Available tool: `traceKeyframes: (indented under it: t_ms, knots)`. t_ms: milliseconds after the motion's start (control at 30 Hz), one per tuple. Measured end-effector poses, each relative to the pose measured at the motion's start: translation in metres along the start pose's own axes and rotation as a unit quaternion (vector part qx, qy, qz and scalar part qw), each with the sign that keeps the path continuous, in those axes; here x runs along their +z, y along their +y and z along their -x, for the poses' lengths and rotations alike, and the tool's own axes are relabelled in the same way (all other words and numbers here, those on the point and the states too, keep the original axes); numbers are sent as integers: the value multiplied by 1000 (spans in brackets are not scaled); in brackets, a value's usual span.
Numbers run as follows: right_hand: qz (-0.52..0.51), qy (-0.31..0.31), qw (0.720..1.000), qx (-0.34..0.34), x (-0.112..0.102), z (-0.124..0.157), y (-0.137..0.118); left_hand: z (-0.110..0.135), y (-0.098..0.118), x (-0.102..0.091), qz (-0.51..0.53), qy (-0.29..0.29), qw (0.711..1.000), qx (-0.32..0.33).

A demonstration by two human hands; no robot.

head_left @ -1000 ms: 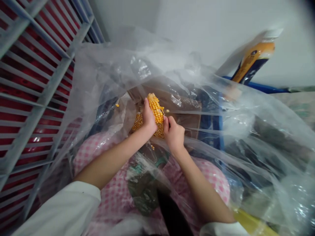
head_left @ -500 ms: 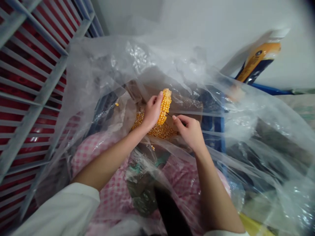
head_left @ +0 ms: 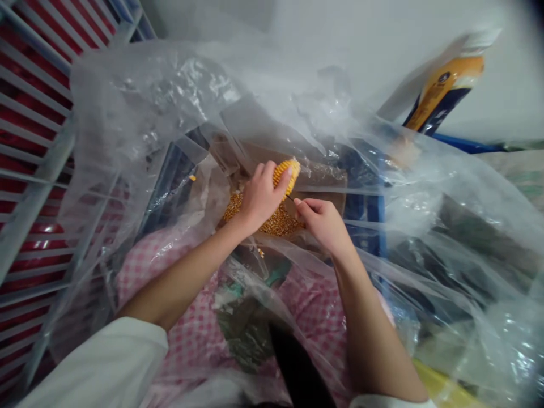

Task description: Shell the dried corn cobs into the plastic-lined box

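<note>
My left hand (head_left: 264,195) is wrapped round a yellow corn cob (head_left: 291,170), tilted with its pale end up and to the right. A thin dark pointed tool (head_left: 290,198) is pinched in my right hand (head_left: 321,221), its tip at the lower side of the cob; most of its handle is hidden by my fingers. Beneath both hands lies a heap of loose corn kernels (head_left: 278,222) in a container lined with clear plastic sheeting (head_left: 170,85). A few stray kernels (head_left: 260,253) rest on the plastic nearer to me.
Blue crate walls (head_left: 368,212) show through the plastic. At left stands a slatted rack (head_left: 46,141) with red things behind it. An orange and dark blue packet (head_left: 446,93) leans against the pale wall at right. Pink checked cloth (head_left: 178,283) covers my legs under the plastic.
My left hand has turned the cob, so it leans more to the right and more of it is covered by my fingers. The right hand stays close to its lower side.
</note>
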State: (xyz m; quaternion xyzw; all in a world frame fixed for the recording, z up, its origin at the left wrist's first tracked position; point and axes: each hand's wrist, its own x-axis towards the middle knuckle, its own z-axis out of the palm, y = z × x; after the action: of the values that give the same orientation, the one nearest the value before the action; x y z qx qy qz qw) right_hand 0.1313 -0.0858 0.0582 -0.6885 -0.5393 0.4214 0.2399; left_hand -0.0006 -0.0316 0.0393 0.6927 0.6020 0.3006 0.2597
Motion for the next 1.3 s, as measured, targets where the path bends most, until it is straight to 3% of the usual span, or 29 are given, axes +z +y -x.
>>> traceKeyframes:
  t_ms: [67,167,300,367,433,500,567,633,767,867,933,1033,1133,1233,1300]
  knots:
    - [1,-2,1000,14,8,-3,4,3,-1,2,-53,-23,998,-2]
    - [79,42,995,-44,18,-5,8,2,-7,6,-51,-43,997,-48]
    - [208,55,964,-154,17,-4,12,-6,-15,4,95,-108,978,-151]
    - [198,33,959,-201,11,-3,15,-11,-15,-3,224,-196,931,-214]
    - [180,12,953,-245,2,-1,18,-15,-13,-14,317,-305,849,-292]
    - [180,-4,943,-280,-7,1,18,-19,-10,-26,352,-385,772,-365]
    - [182,-2,938,-295,-14,4,18,-22,-11,-34,355,-420,734,-398]
    - [165,21,945,-281,-19,5,16,-25,-13,-38,346,-414,749,-385]
    - [104,62,966,-228,-21,5,8,-25,-16,-40,279,-332,860,-271]
    - [106,34,971,-211,-16,4,2,-22,-11,-42,170,-279,929,-172]
    - [119,5,972,-203,-12,2,0,-18,-9,-43,76,-249,959,-115]
    - [150,-40,970,-189,-7,1,1,-12,-9,-37,-23,-236,970,-52]
    - [167,-32,971,-170,0,1,4,-7,-12,-25,-45,-219,974,-49]
    - [159,38,972,-168,9,2,6,-7,-11,-16,27,-157,980,-116]
    - [160,81,966,-187,14,2,7,-8,-9,-15,155,-167,952,-204]
